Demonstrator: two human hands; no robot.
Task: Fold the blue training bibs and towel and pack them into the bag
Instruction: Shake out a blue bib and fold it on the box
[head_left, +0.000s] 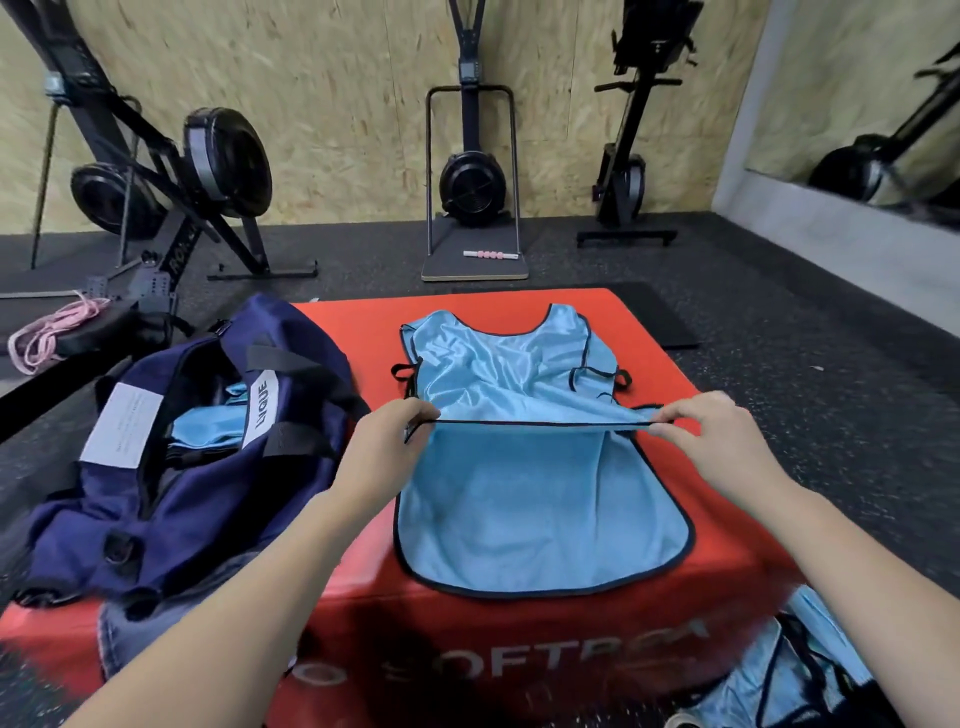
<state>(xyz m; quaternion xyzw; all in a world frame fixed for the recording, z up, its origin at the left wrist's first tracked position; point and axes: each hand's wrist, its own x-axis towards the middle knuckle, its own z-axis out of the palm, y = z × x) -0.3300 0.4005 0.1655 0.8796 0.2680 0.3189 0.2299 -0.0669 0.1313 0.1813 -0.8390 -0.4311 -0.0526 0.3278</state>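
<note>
A gym: rowing machines (171, 176), rubber floor (779, 395), red soft box (519, 649).

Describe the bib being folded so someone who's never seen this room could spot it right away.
Find the red box in the middle of the gym floor, with the navy bag on its left side. The bib lies spread on the box top, right of the bag. Unlike the blue cloth inside the bag, it lies open, with both hands pinching one black-trimmed edge taut.

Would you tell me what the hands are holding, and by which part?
Both hands, left hand and right hand, pinch the blue bib by its black-trimmed hem, one at each end.
</note>
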